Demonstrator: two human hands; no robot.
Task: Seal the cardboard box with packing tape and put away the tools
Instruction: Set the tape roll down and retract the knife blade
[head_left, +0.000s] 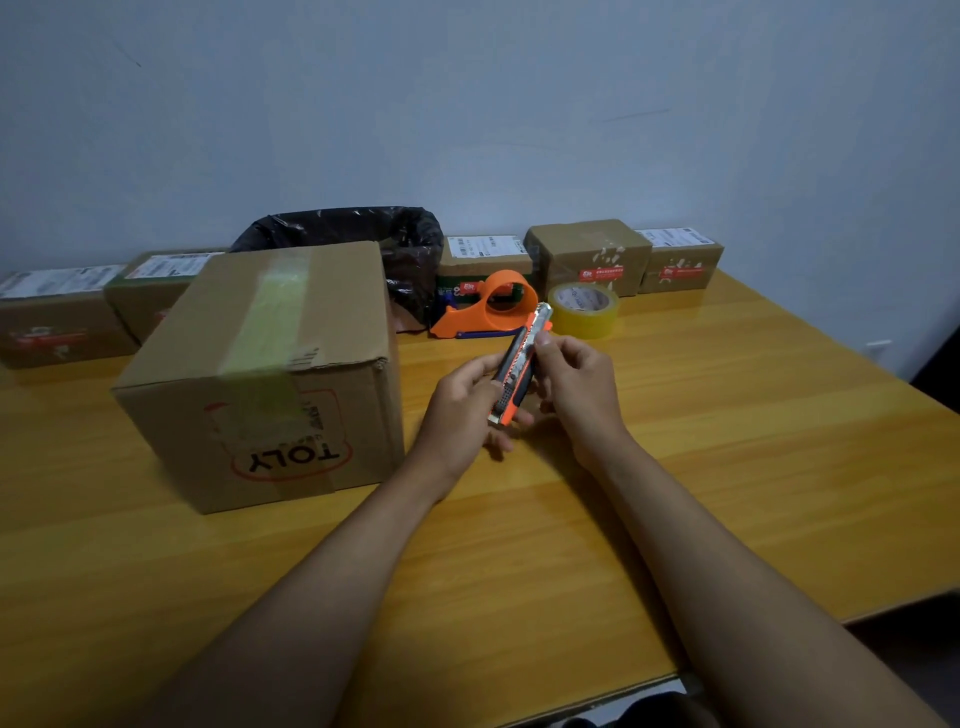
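At the centre of the wooden surface (675, 467), both hands held an orange-and-grey utility knife (521, 364) above the wood, its metal tip tilted toward one o'clock. The left hand (462, 410) kept its grip clenched around the lower handle, fingers wrapped beneath it, while the right hand (576, 384) pinched the upper part of the body between thumb and fingertips. Whether a blade stood out could not be told.

At nine o'clock from the hands, just beside the left wrist, stood the large cardboard box (265, 379), flaps shut, a yellowish strip of tape (267, 322) running across its top and down the near face above a printed red logo. At twelve o'clock, beyond the knife, an orange tape dispenser (485, 309) lay on the surface, and at one o'clock a roll of clear packing tape (586, 310) rested flat just beside it. Behind the big box sat a bin lined with a black bag (410, 244). Smaller labelled parcels (587, 257) lined the far edge against the pale wall, from ten o'clock round to two o'clock.
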